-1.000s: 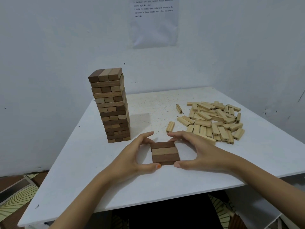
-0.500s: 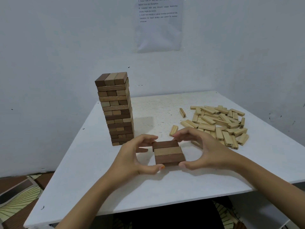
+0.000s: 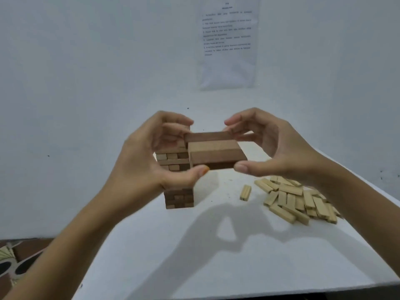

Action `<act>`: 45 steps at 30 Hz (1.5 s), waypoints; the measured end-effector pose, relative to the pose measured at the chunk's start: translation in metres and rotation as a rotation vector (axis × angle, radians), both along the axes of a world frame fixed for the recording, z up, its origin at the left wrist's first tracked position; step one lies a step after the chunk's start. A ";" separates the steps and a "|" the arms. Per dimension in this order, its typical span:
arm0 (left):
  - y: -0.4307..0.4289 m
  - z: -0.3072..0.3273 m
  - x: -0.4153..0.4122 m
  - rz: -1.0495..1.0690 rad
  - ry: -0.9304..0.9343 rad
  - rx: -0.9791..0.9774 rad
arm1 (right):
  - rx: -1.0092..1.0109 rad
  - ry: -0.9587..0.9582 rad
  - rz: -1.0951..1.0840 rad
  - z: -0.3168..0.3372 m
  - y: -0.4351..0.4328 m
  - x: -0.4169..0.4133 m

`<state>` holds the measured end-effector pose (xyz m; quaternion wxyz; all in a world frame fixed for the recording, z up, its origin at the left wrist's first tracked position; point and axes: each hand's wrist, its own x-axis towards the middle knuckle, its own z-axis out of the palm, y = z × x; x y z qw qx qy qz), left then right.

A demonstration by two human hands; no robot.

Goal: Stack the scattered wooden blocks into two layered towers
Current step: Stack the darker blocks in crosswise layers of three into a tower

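Tower (image 3: 179,197) stands far left-centre; slab (image 3: 214,152) held in air overlaps its upper part in view. Pile (image 3: 300,200) fills far right. Lone block (image 3: 245,192) lies in gap btwn them. Near table (image 3: 173,267) surface open, w/ wide room.

Head-worn camera looks forward and down, close over the table (image 3: 151,256).
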<state>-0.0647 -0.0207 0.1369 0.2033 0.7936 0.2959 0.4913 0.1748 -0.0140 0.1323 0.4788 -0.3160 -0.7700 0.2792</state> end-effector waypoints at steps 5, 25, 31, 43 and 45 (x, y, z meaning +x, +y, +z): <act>0.039 0.029 -0.023 0.035 -0.021 -0.063 | 0.012 0.059 -0.054 0.024 0.034 -0.029; 0.138 0.018 -0.058 -0.044 0.003 -0.309 | -0.062 0.043 -0.239 0.012 0.107 -0.071; 0.142 0.015 -0.059 -0.059 0.012 -0.317 | -0.075 0.022 -0.242 0.011 0.109 -0.072; 0.137 0.009 -0.060 -0.058 0.070 -0.378 | -0.142 0.006 -0.235 0.008 0.104 -0.072; 0.133 0.008 -0.062 -0.039 0.078 -0.391 | -0.159 -0.009 -0.233 0.008 0.100 -0.070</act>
